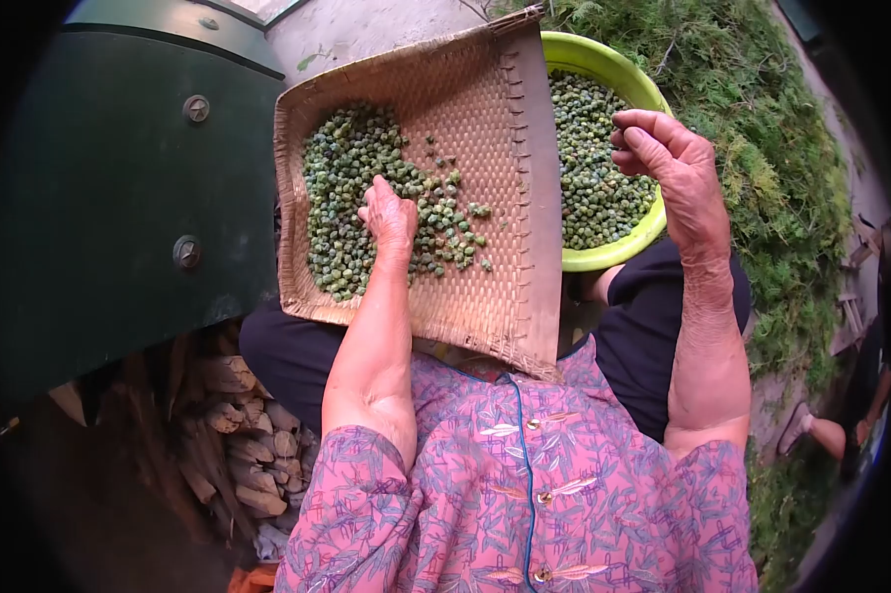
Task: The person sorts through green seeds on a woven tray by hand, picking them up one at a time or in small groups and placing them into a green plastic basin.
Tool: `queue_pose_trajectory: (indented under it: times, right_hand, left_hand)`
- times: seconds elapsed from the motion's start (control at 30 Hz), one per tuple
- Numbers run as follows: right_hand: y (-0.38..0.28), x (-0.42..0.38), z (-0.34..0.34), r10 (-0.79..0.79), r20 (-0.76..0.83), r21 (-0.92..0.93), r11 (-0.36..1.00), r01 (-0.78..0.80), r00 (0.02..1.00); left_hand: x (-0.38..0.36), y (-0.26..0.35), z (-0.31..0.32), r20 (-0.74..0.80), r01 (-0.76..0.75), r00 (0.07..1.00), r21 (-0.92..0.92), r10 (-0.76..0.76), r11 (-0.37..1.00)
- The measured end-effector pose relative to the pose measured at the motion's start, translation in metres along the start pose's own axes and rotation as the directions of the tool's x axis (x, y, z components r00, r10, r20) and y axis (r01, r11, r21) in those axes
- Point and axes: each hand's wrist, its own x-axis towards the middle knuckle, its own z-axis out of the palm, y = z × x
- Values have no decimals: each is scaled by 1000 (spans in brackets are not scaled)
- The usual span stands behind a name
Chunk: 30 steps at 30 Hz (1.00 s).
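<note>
A woven winnowing basket [465, 296] lies tilted across my lap, with a heap of small round green fruits [341, 242] on its left half and a few scattered toward the middle. Down at the heap, my left hand [391, 217] has its fingers curled together among the fruits; the fingertips are partly hidden. My right hand [678, 168] is raised over the right side of a yellow-green basin [628, 74]. Its thumb and fingers are pinched together, and what they hold, if anything, is too small to name. More such fruits [594, 188] fill the basin, partly covered by the basket's edge.
Cut leafy green branches [762, 198] spread along the right. A dark green metal panel with round studs [139, 178] stands close on the left, above stacked firewood [253, 445]. Another person's leg and shoe [796, 430] show at the far right.
</note>
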Motion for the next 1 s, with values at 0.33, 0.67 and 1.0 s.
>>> queue_pose_trajectory:
  times: [0.33,0.67,1.0]
  right_hand:
    - [-4,-2,2,30,-20,-9,1000,-30,999]
    - [-6,-3,12,61,24,-7,998,-60,998]
    - [-4,-3,15,75,58,-13,997,-74,996]
  left_hand:
    - [40,33,11,-233,-437,898,-375,373,817]
    - [80,41,-4,22,-191,981,174,190,966]
    - [-15,61,-4,-80,-456,887,-315,455,832]
